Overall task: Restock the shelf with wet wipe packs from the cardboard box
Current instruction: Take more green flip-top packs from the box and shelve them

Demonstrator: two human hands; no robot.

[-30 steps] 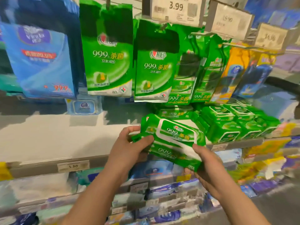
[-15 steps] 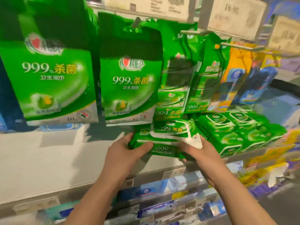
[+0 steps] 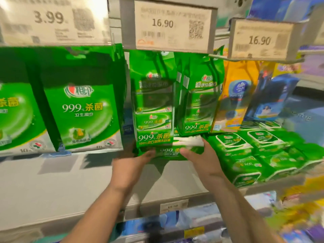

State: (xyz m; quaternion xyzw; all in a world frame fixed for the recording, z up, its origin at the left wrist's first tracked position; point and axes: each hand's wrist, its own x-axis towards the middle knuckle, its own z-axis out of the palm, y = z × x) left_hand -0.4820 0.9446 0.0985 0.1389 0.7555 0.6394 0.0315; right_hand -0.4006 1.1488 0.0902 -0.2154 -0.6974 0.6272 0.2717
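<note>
Hands, left [image 3: 130, 165] and right [image 3: 204, 158], gripping stacked green plastic wet wipe packs [image 3: 172, 149] over white shelf [image 3: 52, 186] beside shelved rows [image 3: 259, 155]; placement pending, left side bare.

A single head-worn camera looks forward and slightly down, close to the shelf [image 3: 52, 181], with hanging green packs [image 3: 84, 109] filling the upper frame.

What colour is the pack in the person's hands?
Green with white lettering and a white top panel; the pack shows best in the head view.
</note>
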